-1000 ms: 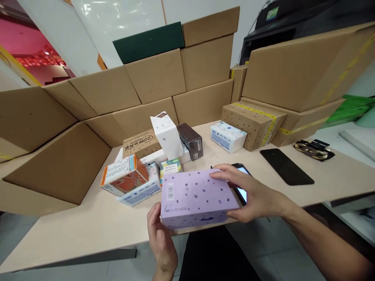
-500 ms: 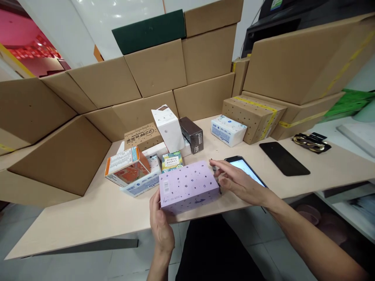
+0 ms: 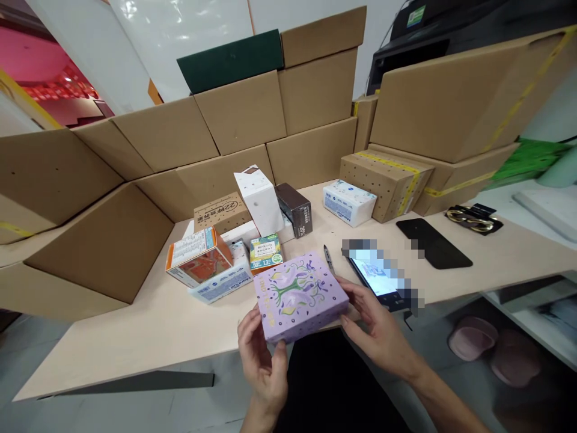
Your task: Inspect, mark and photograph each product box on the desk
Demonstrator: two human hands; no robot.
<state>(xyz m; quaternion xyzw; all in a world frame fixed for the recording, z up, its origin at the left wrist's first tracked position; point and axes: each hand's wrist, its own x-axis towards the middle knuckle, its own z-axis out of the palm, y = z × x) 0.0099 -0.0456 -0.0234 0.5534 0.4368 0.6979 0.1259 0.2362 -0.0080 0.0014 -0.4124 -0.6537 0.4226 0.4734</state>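
Observation:
A purple box (image 3: 300,300) with a green and yellow floral design on top is held between my two hands at the table's front edge. My left hand (image 3: 265,355) grips its left end, thumb at the near side and fingers along the left side. At the right end, my right hand (image 3: 374,325) is closed on the box, its thumb at the near corner. A small yellow-green box (image 3: 265,252) stands just behind it. To the right lie a dark pen (image 3: 327,257) and a phone with a lit screen (image 3: 372,270), partly pixelated.
Behind are an orange-and-white box (image 3: 198,255), a tissue pack (image 3: 225,279), a white carton (image 3: 259,198) and a dark brown box (image 3: 295,210). Another tissue pack (image 3: 349,201) sits by a taped carton (image 3: 385,180). A black slab (image 3: 433,243) lies right. Cardboard panels (image 3: 238,114) wall the back.
The purple box has been turned so its floral face shows on top. My right hand has come down from beside it to grip its right end, leaving the pen in view.

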